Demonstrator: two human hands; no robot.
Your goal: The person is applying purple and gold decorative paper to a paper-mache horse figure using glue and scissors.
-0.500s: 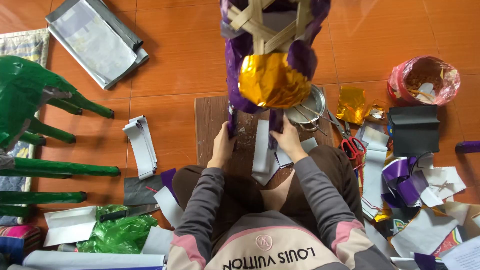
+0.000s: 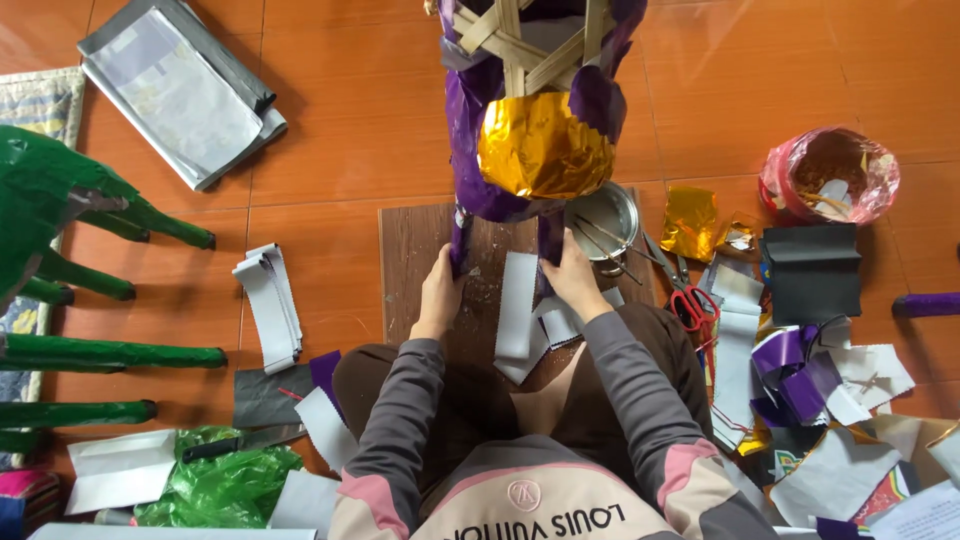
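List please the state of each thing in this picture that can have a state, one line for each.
Left hand: closed on the left purple leg of the figure.
Right hand: gripping the right purple leg.
Paper figure: upright, bamboo frame partly bare, gold foil on front.
Metal bowl: upright, sticks inside.
Red scissors: lying flat on the floor.
Pink bag: open.
White strips: stacked.

The person wears a grey long-sleeved top with pink patches near the elbows, a beige chest panel with dark lettering, and brown trousers. Both hands are bare.
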